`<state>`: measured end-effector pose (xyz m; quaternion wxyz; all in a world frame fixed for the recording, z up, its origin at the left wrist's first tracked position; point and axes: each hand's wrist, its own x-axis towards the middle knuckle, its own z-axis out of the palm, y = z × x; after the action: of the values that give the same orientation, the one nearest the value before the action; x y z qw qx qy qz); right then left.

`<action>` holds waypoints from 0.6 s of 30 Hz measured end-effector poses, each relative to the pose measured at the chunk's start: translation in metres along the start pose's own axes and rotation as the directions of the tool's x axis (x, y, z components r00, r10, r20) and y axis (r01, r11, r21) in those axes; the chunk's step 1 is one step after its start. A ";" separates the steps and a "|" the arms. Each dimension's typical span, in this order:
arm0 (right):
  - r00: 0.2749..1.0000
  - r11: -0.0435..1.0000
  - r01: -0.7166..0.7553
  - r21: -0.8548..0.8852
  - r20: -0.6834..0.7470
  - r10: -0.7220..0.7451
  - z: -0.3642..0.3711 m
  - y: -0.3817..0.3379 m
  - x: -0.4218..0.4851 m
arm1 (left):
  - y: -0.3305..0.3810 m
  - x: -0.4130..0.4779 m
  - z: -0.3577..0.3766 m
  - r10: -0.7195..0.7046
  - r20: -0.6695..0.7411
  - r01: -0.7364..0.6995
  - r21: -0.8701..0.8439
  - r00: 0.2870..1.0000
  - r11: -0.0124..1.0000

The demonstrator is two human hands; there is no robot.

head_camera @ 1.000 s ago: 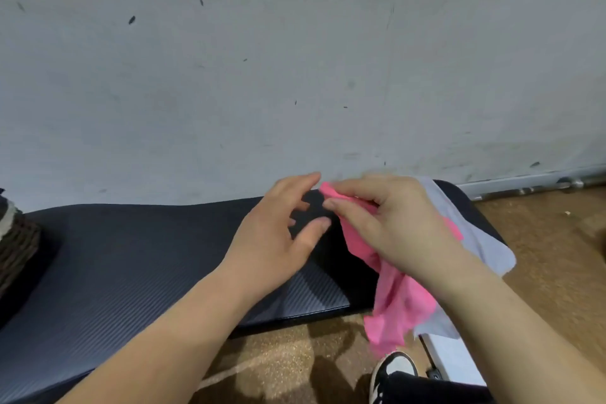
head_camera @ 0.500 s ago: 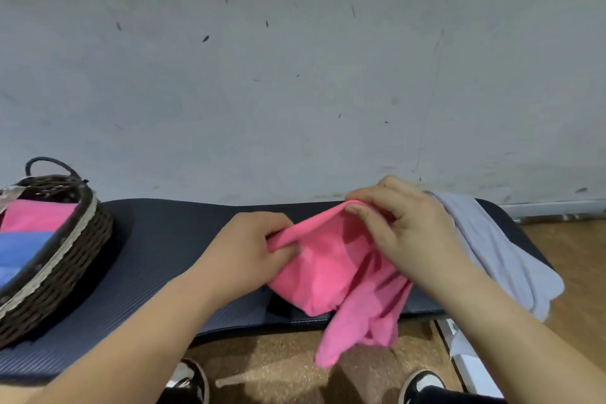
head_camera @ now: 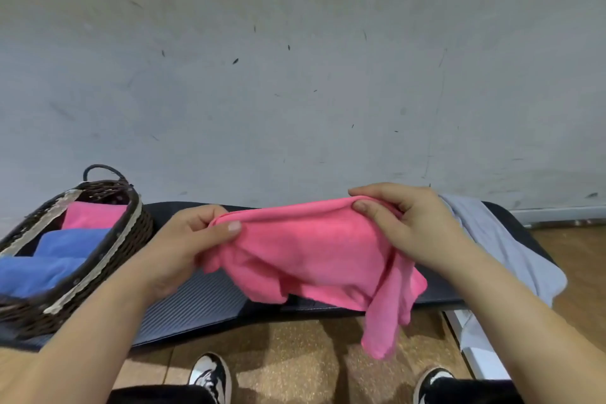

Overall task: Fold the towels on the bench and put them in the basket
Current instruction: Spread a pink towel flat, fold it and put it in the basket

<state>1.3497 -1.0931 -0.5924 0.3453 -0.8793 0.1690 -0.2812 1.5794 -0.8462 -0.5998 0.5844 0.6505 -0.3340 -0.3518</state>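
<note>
Plainly, in the head view, the left hand (head_camera: 183,249) pinches the pink towel (head_camera: 311,249) at its upper left corner, thumb clamped over the cloth against curled fingers. The right hand (head_camera: 416,229) pinches the upper right corner the same way. The towel hangs stretched between them over the middle of the bench (head_camera: 203,298), its crumpled lower part sagging past the front edge. At the bench's left end stands the wicker basket (head_camera: 131,239), holding a folded pink towel (head_camera: 93,215) and two folded blue towels (head_camera: 65,239). A grey towel (head_camera: 501,246) lies draped over the right end. Two black-and-white shoes (head_camera: 211,377) show on the floor below.
</note>
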 end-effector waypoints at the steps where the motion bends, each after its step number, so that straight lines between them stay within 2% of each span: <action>1: 1.000 1.000 0.015 0.026 0.011 -0.016 -0.003 -0.006 0.000 | 0.004 -0.002 -0.001 -0.010 0.020 0.011 -0.045 1.000 0.999; 3: 0.999 1.000 0.027 0.010 0.033 -0.028 -0.004 -0.011 0.002 | 0.007 -0.001 -0.002 -0.035 0.008 0.035 -0.063 0.999 0.997; 4: 0.999 0.998 0.021 -0.056 0.035 -0.019 -0.001 -0.008 0.004 | 0.005 0.003 -0.003 -0.046 -0.032 0.046 -0.020 0.998 0.999; 7: 0.996 0.938 -0.067 -0.340 0.038 0.085 0.017 0.018 0.016 | -0.010 0.022 -0.007 -0.053 -0.179 0.096 0.239 0.982 0.966; 9: 0.980 0.879 -0.138 -0.456 0.066 0.188 0.034 0.040 0.026 | -0.027 0.036 -0.011 -0.025 -0.216 0.124 0.461 0.976 0.879; 14: 0.936 0.811 -0.243 -0.532 0.091 0.341 0.077 0.076 0.064 | -0.072 0.076 -0.034 -0.031 -0.293 0.233 0.687 0.955 0.688; 16: 0.926 0.799 -0.285 -0.529 0.064 0.372 0.095 0.087 0.078 | -0.084 0.095 -0.043 -0.008 -0.339 0.254 0.690 0.941 0.678; 18: 0.921 0.819 -0.314 -0.480 0.054 0.385 0.113 0.097 0.089 | -0.096 0.112 -0.049 0.012 -0.414 0.277 0.630 0.910 0.726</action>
<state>1.4782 -1.1473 -0.6954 0.1834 -0.9081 0.3635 -0.0981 1.6828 -0.9060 -0.6991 0.3350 0.8967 -0.2672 -0.1113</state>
